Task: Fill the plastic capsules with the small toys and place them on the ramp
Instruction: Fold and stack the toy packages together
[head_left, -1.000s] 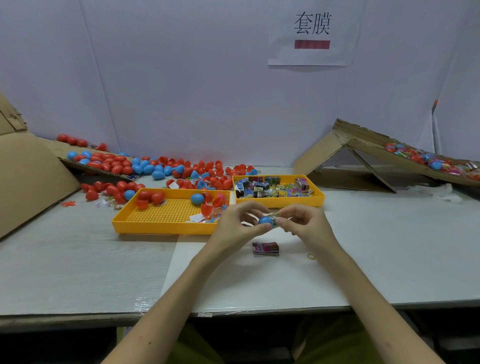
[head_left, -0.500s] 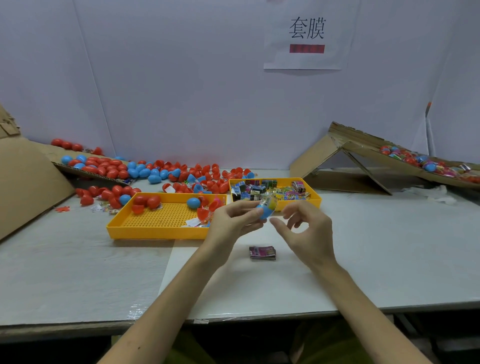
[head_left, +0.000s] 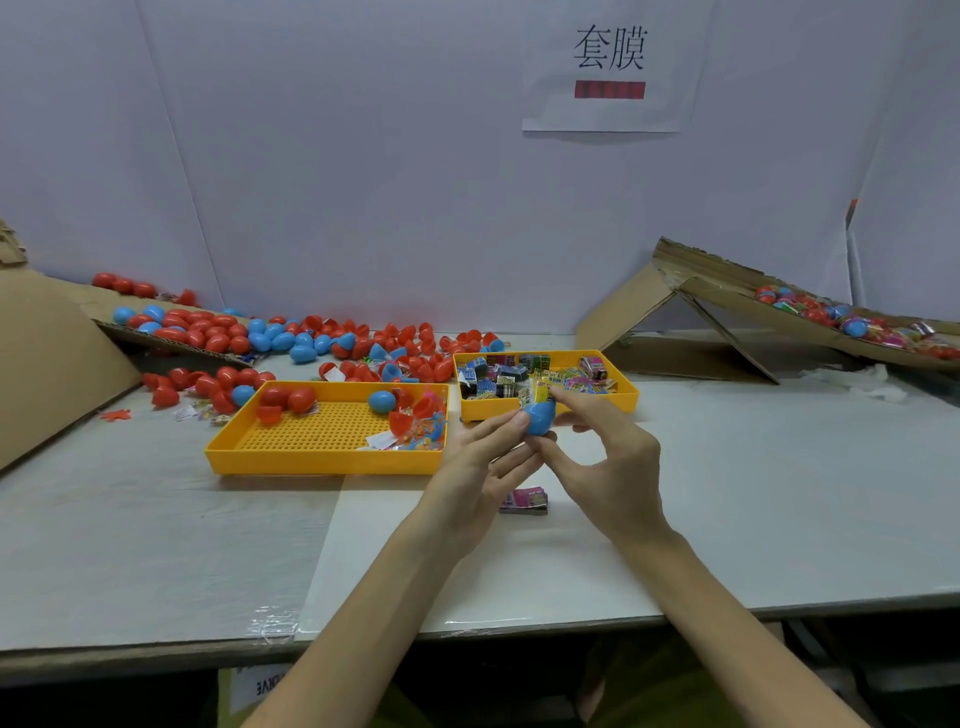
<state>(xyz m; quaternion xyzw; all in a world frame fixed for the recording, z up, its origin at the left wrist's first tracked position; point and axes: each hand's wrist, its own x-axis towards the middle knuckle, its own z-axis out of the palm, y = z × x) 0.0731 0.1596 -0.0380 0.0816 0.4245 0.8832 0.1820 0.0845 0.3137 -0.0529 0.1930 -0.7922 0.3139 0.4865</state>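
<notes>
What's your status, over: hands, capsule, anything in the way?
Left hand holds blue capsule half. Right hand forefinger on toy packet sticking out. Capsule not yet on ramp. Nothing blocking hands.

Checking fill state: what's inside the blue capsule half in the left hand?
A yellow-wrapped toy sticks out of the blue capsule half, which the left hand pinches. Its lower part is hidden by the shell, as is anything else inside.
</notes>
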